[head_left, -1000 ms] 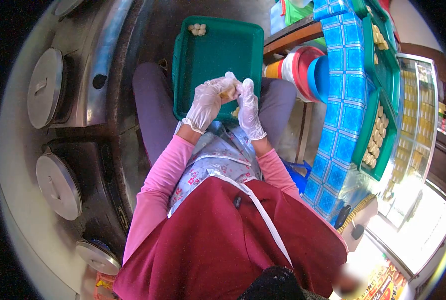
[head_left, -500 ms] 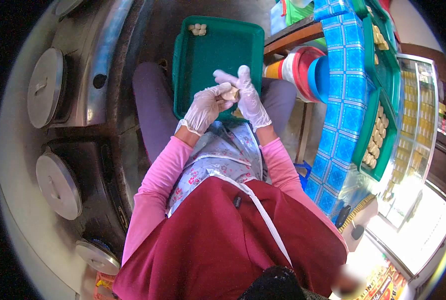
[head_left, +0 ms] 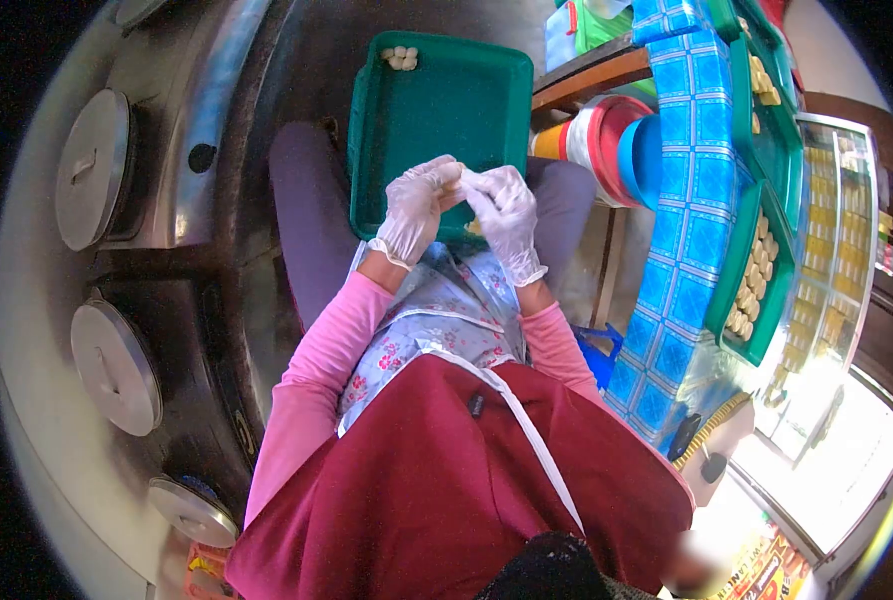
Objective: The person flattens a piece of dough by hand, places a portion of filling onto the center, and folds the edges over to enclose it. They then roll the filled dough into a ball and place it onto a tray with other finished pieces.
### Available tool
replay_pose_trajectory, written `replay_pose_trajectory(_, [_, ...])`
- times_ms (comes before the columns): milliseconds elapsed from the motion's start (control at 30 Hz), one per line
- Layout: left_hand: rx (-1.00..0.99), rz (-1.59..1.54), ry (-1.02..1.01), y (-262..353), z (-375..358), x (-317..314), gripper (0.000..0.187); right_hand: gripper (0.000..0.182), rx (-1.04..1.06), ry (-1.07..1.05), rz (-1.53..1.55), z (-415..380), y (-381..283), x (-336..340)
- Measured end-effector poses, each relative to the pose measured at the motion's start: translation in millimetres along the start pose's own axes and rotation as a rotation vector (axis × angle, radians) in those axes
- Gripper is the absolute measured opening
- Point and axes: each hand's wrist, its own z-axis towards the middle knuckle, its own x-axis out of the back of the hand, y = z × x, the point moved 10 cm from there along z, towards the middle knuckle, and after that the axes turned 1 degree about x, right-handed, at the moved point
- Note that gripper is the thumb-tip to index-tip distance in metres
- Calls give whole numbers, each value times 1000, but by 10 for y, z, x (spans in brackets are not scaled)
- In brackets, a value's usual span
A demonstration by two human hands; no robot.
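We find both gloved hands together over the lap, the left hand and the right hand meeting fingertip to fingertip around a small pale piece of dough, which lies mostly hidden between them; we cannot tell how firmly it is pinched. In our judgement the shaping goes best with light, even pressure from both sides, keeping the piece over the green tray so any crumb falls there.

Half a second earlier the right hand stood upright with fingers raised; it now lies lower and flatter, closed toward the left.

Beyond the hands, at twelve o'clock, the tray rests across the knees, with a few finished pieces in its far left corner. At three o'clock, further trays of similar pieces sit on a blue tiled counter. At nine o'clock, round metal lids cover a steel surface.
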Motion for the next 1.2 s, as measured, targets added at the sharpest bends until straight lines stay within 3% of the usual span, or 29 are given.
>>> replay_pose_trajectory(67, [24, 20, -26, -48, 84, 59, 23, 12, 296, -24, -280, -68, -322, -47])
replay_pose_trajectory(100, [25, 30, -59, -112, 162, 121, 20, 19, 306, -37, -285, -88, -373, -22])
replay_pose_trajectory(233, [86, -275, -265, -143, 95, -140, 20, 28, -117, 172, 332, -134, -54, 214])
replay_pose_trajectory(333, [143, -276, -162, -140, -1, -213, 23, 23, -524, 232, 757, -196, 323, 24])
replay_pose_trajectory(367, [151, -235, -195, -155, -5, -234, 25, 23, -440, 179, 724, -179, 361, -13])
replay_pose_trajectory(467, [131, -102, -246, -134, -32, -236, 28, 26, -532, 144, 1169, -227, 641, -291])
replay_pose_trajectory(500, [98, -45, -236, -92, -33, -216, 28, 25, -557, 171, 1193, -271, 721, -329])
replay_pose_trajectory(600, [31, 20, -154, -52, 24, -79, 29, 21, -498, 192, 1021, -209, 593, -280])
replay_pose_trajectory(700, [-34, 2, -53, -30, 29, 11, 26, 16, -295, 180, 601, -121, 328, -70])
replay_pose_trajectory(800, [-58, -11, -32, -22, -33, -55, 24, 12, -371, 128, 547, -121, 401, -99])
replay_pose_trajectory(833, [-59, -10, -35, -17, -54, -82, 25, 13, -420, 124, 631, -154, 537, -140])
replay_pose_trajectory(933, [-42, 64, -107, -15, -26, -130, 27, 19, -676, 163, 1364, -235, 896, -527])
replay_pose_trajectory(967, [-41, 61, -156, -11, 7, -151, 29, 28, -707, 164, 1431, -207, 897, -600])
replay_pose_trajectory(1067, [-71, 25, -242, 88, -19, -252, 37, 37, -733, 46, 1364, -116, 755, -646])
replay_pose_trajectory(1133, [-128, -32, -231, 190, -101, -328, 42, 43, -588, 4, 884, -47, 587, -525])
replay_pose_trajectory(1200, [-279, -135, -413, 11, 247, -84, 49, 47, -457, -13, 558, -9, 352, -466])
